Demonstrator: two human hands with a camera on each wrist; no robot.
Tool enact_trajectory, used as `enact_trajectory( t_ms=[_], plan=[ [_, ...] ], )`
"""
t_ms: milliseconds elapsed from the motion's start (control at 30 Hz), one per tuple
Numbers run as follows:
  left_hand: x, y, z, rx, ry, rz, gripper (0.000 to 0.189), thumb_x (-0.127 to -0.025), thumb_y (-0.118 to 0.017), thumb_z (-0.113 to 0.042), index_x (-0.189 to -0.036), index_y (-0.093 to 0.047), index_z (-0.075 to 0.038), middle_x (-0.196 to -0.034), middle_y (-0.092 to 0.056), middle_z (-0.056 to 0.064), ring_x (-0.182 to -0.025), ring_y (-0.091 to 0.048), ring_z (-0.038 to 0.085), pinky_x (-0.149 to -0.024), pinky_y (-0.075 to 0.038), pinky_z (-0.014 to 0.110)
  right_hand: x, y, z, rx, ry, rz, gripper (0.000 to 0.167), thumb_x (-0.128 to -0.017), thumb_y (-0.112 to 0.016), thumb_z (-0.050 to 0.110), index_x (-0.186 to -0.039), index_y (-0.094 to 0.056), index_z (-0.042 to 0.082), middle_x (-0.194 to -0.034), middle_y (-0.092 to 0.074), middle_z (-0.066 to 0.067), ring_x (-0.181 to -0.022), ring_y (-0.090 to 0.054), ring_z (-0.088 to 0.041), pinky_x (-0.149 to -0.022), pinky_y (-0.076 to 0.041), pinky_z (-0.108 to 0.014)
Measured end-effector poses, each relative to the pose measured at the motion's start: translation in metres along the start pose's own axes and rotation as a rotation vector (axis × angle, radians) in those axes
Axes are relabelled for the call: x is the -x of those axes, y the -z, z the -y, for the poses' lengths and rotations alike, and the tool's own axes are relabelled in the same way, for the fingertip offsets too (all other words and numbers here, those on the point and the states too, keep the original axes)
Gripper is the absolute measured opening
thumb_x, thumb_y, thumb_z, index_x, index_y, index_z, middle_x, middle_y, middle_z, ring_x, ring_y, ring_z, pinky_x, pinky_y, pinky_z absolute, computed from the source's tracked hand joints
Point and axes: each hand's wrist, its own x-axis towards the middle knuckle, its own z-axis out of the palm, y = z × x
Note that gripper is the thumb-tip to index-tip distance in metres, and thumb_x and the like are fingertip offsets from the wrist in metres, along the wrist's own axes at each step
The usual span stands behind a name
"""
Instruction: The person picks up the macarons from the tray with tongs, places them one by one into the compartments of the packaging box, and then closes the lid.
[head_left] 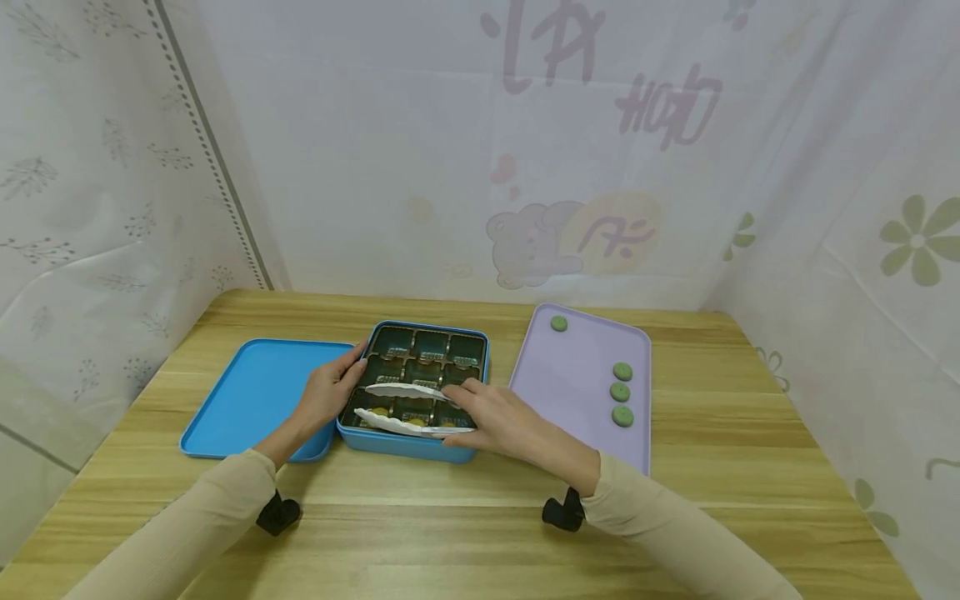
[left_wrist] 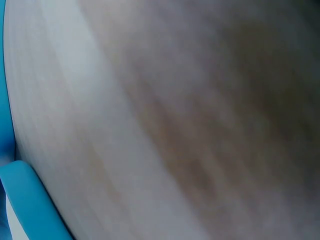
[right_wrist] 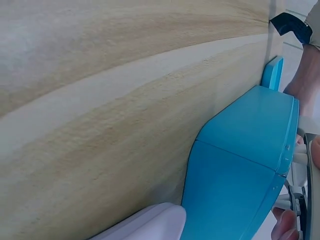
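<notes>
My left hand [head_left: 330,392] holds the left side of a square blue box [head_left: 408,444], its thumb at the rim. In the box sits a dark divided tray [head_left: 392,342] with several compartments. My right hand [head_left: 502,419] grips white wavy-edged tongs [head_left: 405,390] at the box's right side. Their two arms reach left, spread apart, over the front row. Small yellow pieces [head_left: 379,412] show in the front compartments, partly hidden by the lower arm. In the right wrist view, fingers of the right hand [right_wrist: 286,224] lie by the tongs' grey-white handle [right_wrist: 314,195].
To the left lies a flat blue lid [head_left: 255,392], partly under my left forearm. At the right, a lilac tray [head_left: 570,383] carries several green round cakes [head_left: 622,372]. Printed white cloth [head_left: 375,167] hangs behind and beside the wooden table [head_left: 420,533].
</notes>
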Motion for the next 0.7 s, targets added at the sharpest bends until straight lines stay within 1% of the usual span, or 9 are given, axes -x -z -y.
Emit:
enact_trajectory(
  t_ms=[133, 267, 433, 467, 533, 600, 633, 667, 700],
  plan=[
    [0.000, 0.000, 0.000, 0.004, 0.005, 0.000, 0.046, -0.103, -0.041, -0.022, -0.145, -0.036, -0.003, -0.135, -0.048, 0.025, -0.111, -0.057, 0.040, -0.085, -0.049, 0.050, 0.012, 0.001, -0.003, -0.017, -0.014, -0.034, 0.064, -0.077, -0.077, 0.039, -0.126, -0.057, 0.003, -0.098, -0.064, -0.010, -0.063, -0.055, -0.009, -0.055, -0.045, -0.018],
    [0.000, 0.000, 0.000, -0.008, 0.003, -0.001, 0.046, -0.103, -0.041, -0.022, -0.145, -0.036, -0.003, -0.136, -0.047, 0.025, -0.111, -0.056, 0.040, -0.086, -0.048, 0.050, 0.029, 0.007, -0.007, -0.052, -0.059, -0.081, 0.063, -0.077, -0.077, 0.038, -0.125, -0.058, 0.003, -0.101, -0.064, -0.008, -0.064, -0.054, -0.008, -0.059, -0.048, -0.021],
    [0.000, 0.000, 0.000, -0.031, -0.003, -0.005, 0.047, -0.103, -0.040, -0.023, -0.145, -0.036, -0.003, -0.136, -0.048, 0.024, -0.101, -0.061, 0.038, -0.080, -0.050, 0.047, 0.052, 0.019, -0.016, -0.078, -0.133, -0.124, 0.060, -0.079, -0.076, 0.037, -0.127, -0.058, 0.006, -0.103, -0.064, -0.007, -0.064, -0.049, -0.006, -0.058, -0.045, -0.020],
    [0.000, 0.000, 0.000, -0.032, -0.001, -0.004, 0.047, -0.103, -0.040, -0.023, -0.145, -0.036, -0.003, -0.133, -0.051, 0.024, -0.091, -0.064, 0.036, -0.074, -0.050, 0.044, 0.058, 0.021, -0.018, -0.086, -0.147, -0.131, 0.059, -0.079, -0.076, 0.037, -0.127, -0.058, 0.007, -0.103, -0.064, -0.007, -0.062, -0.048, -0.005, -0.056, -0.044, -0.019],
    [0.000, 0.000, 0.000, -0.031, 0.001, 0.000, 0.047, -0.103, -0.040, -0.024, -0.145, -0.036, -0.004, -0.131, -0.054, 0.024, -0.078, -0.064, 0.029, -0.069, -0.050, 0.038, 0.070, 0.024, -0.025, -0.105, -0.164, -0.161, 0.059, -0.078, -0.077, 0.035, -0.126, -0.058, 0.006, -0.102, -0.064, -0.009, -0.060, -0.045, -0.003, -0.053, -0.041, -0.017],
    [0.001, 0.000, 0.000, -0.025, -0.001, 0.007, 0.048, -0.103, -0.040, -0.025, -0.145, -0.036, -0.004, -0.127, -0.056, 0.025, -0.060, -0.056, 0.019, -0.060, -0.045, 0.031, 0.085, 0.027, -0.033, -0.112, -0.161, -0.210, 0.060, -0.077, -0.078, 0.032, -0.125, -0.058, 0.003, -0.099, -0.065, -0.011, -0.059, -0.044, -0.001, -0.051, -0.040, -0.014],
    [0.001, 0.000, 0.000, -0.018, 0.002, 0.009, 0.048, -0.103, -0.040, -0.026, -0.145, -0.035, -0.004, -0.122, -0.059, 0.025, -0.052, -0.050, 0.015, -0.056, -0.043, 0.030, 0.094, 0.028, -0.037, -0.112, -0.160, -0.239, 0.059, -0.075, -0.080, 0.029, -0.123, -0.059, 0.001, -0.097, -0.065, -0.012, -0.057, -0.043, 0.000, -0.049, -0.039, -0.013],
    [0.001, 0.000, 0.000, -0.011, 0.008, 0.014, 0.048, -0.103, -0.040, -0.026, -0.146, -0.035, -0.005, -0.113, -0.062, 0.027, -0.046, -0.041, 0.012, -0.052, -0.039, 0.028, 0.103, 0.029, -0.042, -0.102, -0.153, -0.270, 0.059, -0.073, -0.081, 0.026, -0.120, -0.060, -0.001, -0.094, -0.065, -0.012, -0.057, -0.043, 0.001, -0.047, -0.038, -0.013],
    [0.001, 0.000, -0.001, -0.008, 0.007, 0.015, 0.048, -0.103, -0.040, -0.026, -0.146, -0.035, -0.005, -0.108, -0.062, 0.027, -0.045, -0.040, 0.009, -0.052, -0.038, 0.027, 0.112, 0.030, -0.047, -0.108, -0.156, -0.290, 0.058, -0.072, -0.082, 0.023, -0.119, -0.060, -0.004, -0.093, -0.064, -0.013, -0.057, -0.043, 0.001, -0.047, -0.038, -0.013]
  ],
)
